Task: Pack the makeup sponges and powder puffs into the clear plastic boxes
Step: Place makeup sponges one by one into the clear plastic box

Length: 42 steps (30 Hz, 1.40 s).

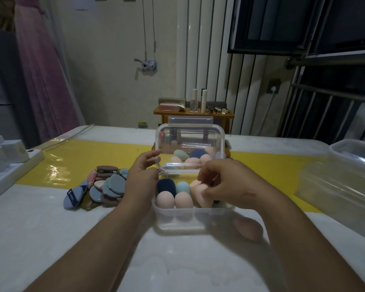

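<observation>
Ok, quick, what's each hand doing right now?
Left hand: fingers on the left edge of the raised clear lid, holding it up.
Right hand: fingers closed on a pink sponge over the box.

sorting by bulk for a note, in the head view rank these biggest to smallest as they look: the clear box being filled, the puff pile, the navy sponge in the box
1. clear box, biggest with its raised lid.
2. pile of powder puffs, clearly smaller than the box.
3. navy sponge, smallest.
All three lie at similar distance, so the order seems safe.
</observation>
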Each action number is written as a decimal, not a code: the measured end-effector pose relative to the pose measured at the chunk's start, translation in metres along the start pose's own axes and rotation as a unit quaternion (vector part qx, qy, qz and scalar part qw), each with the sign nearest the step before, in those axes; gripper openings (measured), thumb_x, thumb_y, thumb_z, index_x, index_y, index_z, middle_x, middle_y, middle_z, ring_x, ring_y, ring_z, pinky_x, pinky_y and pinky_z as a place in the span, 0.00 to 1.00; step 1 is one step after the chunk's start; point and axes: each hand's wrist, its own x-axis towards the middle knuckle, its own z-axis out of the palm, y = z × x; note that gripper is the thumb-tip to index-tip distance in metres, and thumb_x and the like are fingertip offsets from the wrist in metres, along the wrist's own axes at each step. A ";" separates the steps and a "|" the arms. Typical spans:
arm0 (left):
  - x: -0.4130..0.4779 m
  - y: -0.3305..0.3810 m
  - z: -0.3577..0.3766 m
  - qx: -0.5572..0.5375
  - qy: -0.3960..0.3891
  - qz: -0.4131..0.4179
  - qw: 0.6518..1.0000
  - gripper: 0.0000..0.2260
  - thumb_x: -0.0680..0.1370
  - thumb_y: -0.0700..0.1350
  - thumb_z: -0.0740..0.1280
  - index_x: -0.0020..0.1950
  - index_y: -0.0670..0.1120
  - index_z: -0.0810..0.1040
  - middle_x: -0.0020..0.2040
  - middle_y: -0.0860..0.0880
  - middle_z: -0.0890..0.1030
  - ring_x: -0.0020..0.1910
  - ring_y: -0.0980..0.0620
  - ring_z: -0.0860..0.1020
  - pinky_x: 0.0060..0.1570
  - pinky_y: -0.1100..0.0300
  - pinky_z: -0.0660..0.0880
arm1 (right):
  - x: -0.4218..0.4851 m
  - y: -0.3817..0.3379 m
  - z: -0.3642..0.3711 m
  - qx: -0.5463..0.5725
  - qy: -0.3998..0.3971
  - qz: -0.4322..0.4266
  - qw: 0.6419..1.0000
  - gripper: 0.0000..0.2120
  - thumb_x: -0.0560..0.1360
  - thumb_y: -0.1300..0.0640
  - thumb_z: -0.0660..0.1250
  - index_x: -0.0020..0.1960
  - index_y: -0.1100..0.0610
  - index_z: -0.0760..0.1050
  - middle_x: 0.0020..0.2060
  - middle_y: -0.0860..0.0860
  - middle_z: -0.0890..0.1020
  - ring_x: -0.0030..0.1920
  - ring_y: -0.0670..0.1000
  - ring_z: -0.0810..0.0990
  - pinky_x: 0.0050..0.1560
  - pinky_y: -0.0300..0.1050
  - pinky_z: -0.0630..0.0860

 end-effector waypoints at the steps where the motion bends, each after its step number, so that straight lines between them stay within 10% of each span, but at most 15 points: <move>1: 0.000 0.000 0.000 -0.001 0.001 0.000 1.000 0.22 0.76 0.28 0.57 0.59 0.51 0.78 0.54 0.51 0.79 0.44 0.51 0.81 0.30 0.64 0.77 | 0.000 0.000 0.001 -0.008 -0.003 0.002 1.000 0.11 0.69 0.55 0.74 0.47 0.42 0.78 0.45 0.41 0.80 0.44 0.42 0.79 0.38 0.34 0.75; 42: 0.001 -0.001 0.001 0.008 0.004 0.005 1.000 0.21 0.77 0.29 0.58 0.61 0.50 0.78 0.57 0.49 0.79 0.46 0.51 0.80 0.30 0.65 0.76 | 0.000 -0.007 0.005 -0.070 -0.028 0.013 0.997 0.13 0.71 0.56 0.75 0.53 0.44 0.80 0.46 0.42 0.79 0.48 0.45 0.78 0.49 0.40 0.80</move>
